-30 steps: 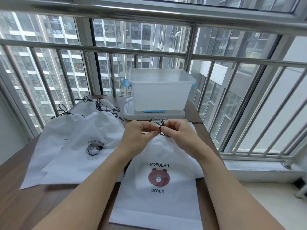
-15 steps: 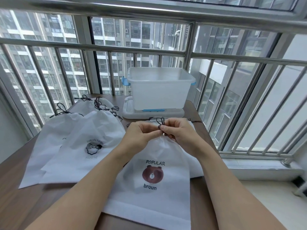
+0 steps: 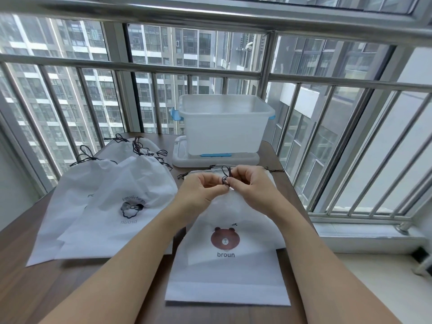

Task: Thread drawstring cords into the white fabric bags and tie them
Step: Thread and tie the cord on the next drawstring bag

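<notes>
**Both hands pinching the cord at the bear bag's mouth**

The bear bag (image 3: 228, 260) is lying flat on the wooden table (image 3: 35, 291), its long axis running away from the person, gathered mouth pointing toward the clear plastic bin (image 3: 224, 123). The left hand (image 3: 198, 191) and right hand (image 3: 253, 183) are each pinching the dark cord (image 3: 225, 175) there. At least 3 tied bags (image 3: 112, 202) are lying overlapped at left.
</notes>
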A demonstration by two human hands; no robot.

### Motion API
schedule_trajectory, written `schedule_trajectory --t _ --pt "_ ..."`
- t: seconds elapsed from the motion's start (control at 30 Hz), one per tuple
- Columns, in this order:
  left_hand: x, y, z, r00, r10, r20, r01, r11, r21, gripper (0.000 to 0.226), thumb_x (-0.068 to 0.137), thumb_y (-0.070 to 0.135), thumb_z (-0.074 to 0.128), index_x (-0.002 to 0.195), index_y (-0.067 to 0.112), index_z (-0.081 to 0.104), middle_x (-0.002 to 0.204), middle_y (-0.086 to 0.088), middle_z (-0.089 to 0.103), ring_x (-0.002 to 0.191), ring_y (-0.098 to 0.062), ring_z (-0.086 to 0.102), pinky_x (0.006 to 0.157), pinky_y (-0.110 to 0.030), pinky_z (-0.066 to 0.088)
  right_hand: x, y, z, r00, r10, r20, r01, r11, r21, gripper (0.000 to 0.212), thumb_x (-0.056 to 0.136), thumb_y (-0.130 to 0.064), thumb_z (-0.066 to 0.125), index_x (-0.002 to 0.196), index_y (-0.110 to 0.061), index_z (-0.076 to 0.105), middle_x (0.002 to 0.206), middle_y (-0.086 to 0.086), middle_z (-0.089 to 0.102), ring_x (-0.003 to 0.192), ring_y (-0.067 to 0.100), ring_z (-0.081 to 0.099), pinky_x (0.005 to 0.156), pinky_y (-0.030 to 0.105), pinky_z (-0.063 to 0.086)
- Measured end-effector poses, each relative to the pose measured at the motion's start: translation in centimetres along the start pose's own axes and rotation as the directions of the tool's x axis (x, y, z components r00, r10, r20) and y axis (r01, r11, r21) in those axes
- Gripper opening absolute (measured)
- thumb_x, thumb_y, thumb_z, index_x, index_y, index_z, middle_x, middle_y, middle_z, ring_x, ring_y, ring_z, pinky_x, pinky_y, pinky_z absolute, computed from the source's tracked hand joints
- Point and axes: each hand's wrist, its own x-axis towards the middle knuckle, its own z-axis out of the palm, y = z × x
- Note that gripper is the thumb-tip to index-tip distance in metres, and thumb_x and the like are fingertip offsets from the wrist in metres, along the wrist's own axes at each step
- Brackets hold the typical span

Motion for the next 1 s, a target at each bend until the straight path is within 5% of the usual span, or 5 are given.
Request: schedule_trajectory --t 0.13,0.33,0.47,0.73,1.0 --pt "-0.08 -0.24 0.34 0.989 0.116 -0.092 -0.101 0.983 0.154 0.007 0.083 0.017 0.080 0.081 0.011 0.076 0.078 -0.005 0.075 0.068 -0.007 0.062 0.068 -0.019 0.048 0.08 0.03 -0.26 1.000 0.023 0.019 -0.023 0.999 0.023 0.030 0.097 -0.009 0.064 0.070 -0.019 0.060 0.063 -0.007 0.052 0.059 0.010 0.039 0.055 0.022 0.033" --pt "0.26 -0.72 -0.13 0.950 0.277 -0.143 -0.242 0.944 0.223 0.009 0.084 0.012 0.078 0.091 0.017 0.078 0.081 0.002 0.077 0.080 -0.018 0.074 0.079 -0.031 0.059 -0.09 -0.03 -0.18 0.996 0.020 0.083 -0.027 0.996 0.080 0.025 0.095 -0.015 0.068 0.078 0.001 0.061 0.069 0.003 0.048 0.067 0.018 0.038 0.059 0.026 0.031" --pt "0.24 -0.45 0.05 0.957 0.233 -0.173 -0.217 0.970 0.107 0.006 0.086 0.008 0.075 0.090 0.011 0.078 0.083 0.000 0.078 0.082 -0.016 0.075 0.078 -0.024 0.057 -0.06 -0.15 -0.27 0.998 0.049 0.049 -0.054 0.992 0.115 0.028 0.097 -0.013 0.066 0.069 -0.017 0.060 0.067 0.000 0.047 0.069 0.019 0.037 0.059 0.027 0.030" --pt "0.51 -0.40 0.32 0.975 0.019 -0.223 -0.052 0.988 -0.144 0.006 0.095 0.004 0.063 0.096 0.001 0.068 0.081 -0.003 0.076 0.078 -0.011 0.073 0.074 -0.022 0.054 0.08 0.16 -0.43 0.997 0.068 0.031 -0.070 0.992 0.102 0.029 0.099 -0.013 0.061 0.076 0.003 0.056 0.070 0.006 0.044 0.067 0.019 0.035 0.059 0.031 0.028" --pt "-0.09 -0.21 0.21 0.851 0.499 -0.166 -0.372 0.794 0.482 0.024 0.084 0.006 0.072 0.100 0.021 0.063 0.095 0.009 0.067 0.090 -0.007 0.065 0.072 -0.024 0.056 0.22 0.48 0.10 0.997 0.059 0.047 -0.061 0.997 0.046 0.032 0.098 -0.013 0.064 0.067 -0.019 0.056 0.062 -0.007 0.047 0.056 0.010 0.035 0.055 0.023 0.030"
